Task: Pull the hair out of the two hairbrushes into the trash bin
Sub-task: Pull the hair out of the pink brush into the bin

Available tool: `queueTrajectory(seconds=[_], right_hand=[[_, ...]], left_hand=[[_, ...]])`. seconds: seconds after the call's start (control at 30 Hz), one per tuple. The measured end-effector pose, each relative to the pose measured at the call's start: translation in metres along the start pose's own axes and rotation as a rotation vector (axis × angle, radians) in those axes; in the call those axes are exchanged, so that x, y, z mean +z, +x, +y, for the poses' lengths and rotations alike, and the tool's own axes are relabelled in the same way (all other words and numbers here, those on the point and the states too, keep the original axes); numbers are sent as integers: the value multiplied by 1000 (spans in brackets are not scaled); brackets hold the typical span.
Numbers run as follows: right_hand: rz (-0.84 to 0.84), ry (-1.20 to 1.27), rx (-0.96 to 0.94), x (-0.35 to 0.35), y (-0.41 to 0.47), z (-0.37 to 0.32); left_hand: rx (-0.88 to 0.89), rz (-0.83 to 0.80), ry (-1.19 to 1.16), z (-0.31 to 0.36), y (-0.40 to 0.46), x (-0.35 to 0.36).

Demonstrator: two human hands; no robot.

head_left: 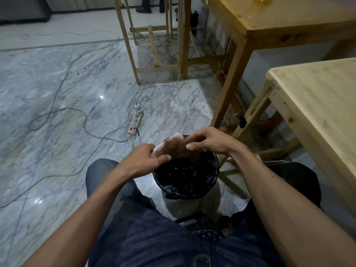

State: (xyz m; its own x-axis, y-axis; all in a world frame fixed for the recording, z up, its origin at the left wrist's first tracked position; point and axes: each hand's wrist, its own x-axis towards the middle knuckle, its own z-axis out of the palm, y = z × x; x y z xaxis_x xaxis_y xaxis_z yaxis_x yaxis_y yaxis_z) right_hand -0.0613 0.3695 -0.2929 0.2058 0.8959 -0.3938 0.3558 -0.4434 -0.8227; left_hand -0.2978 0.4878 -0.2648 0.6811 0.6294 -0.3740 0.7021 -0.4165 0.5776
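A pink hairbrush (169,144) with pale bristles and a mat of brown hair (178,150) is held over the trash bin (209,186), which is lined with a black bag and stands on the floor between my knees. My left hand (146,158) grips the brush at its near end. My right hand (208,141) pinches the hair at the brush's far right edge with thumb and forefinger. The brush handle is hidden under my left hand. No second hairbrush is in view.
A pale wooden table (319,105) stands at the right, a second wooden table (269,22) behind it. A white power strip (135,122) with a lit red switch and several cables lie on the marble floor ahead.
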Motion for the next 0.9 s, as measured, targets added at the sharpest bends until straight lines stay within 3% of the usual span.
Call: queueTrajectory(seconds=[0.2, 0.43, 0.5, 0.67, 0.8, 0.9], right_hand=[[265, -126, 12, -4, 1, 11], [542, -143, 178, -29, -6, 31], [505, -117, 204, -27, -6, 31], [65, -47, 189, -15, -7, 12], [25, 156, 116, -13, -1, 4], [-18, 131, 50, -5, 2, 0]], left_hand=[[-17, -36, -59, 4, -12, 2], [-22, -56, -45, -15, -14, -9], [-22, -34, -50, -16, -11, -9], [-16, -39, -23, -3, -5, -3], [-15, -11, -6, 3, -4, 1], [-19, 2, -37, 7, -5, 4]])
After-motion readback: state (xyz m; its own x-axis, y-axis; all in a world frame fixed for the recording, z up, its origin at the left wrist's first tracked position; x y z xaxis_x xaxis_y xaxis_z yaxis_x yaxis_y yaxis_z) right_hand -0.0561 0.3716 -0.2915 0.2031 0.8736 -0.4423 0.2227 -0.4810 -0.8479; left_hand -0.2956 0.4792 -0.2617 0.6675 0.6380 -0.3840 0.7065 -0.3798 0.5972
